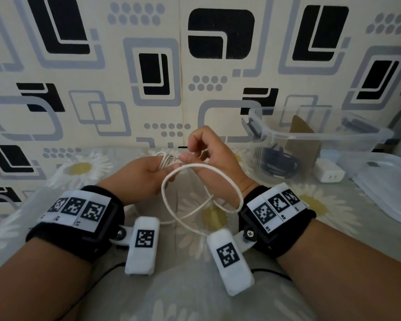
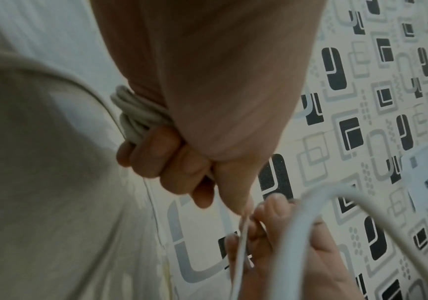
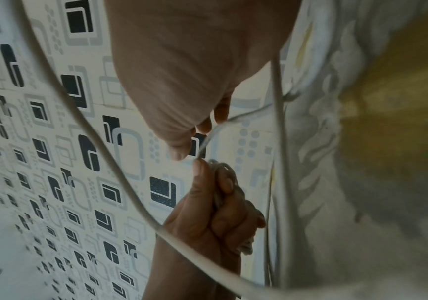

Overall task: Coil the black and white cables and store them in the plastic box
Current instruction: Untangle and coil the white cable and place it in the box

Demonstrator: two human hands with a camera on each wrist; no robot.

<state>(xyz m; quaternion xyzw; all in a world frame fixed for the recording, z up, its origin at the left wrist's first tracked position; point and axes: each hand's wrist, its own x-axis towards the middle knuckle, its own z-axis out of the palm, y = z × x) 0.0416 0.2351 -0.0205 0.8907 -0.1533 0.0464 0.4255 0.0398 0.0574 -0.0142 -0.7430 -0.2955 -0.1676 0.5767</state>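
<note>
Progress is judged at roughly the halfway mark. A dark coil, taken to be the black cable (image 1: 277,163), is already seen inside the clear plastic box (image 1: 366,135), which stands open at the right on the flowered bed cover (image 1: 79,169). The white cable (image 1: 195,169) is only partly coiled: a bundle of turns is gripped in the curled fingers of the left hand (image 1: 146,174), while the strand just beside the bundle is pinched between thumb and forefinger of the right hand (image 1: 208,151). A large loose loop is left hanging between the wrists, so winding and storing remain. A white charger (image 1: 329,173) lies beside the box. No brand or readable writing is visible; only square coded markers are shown on the wrist bands (image 1: 79,208).
</note>
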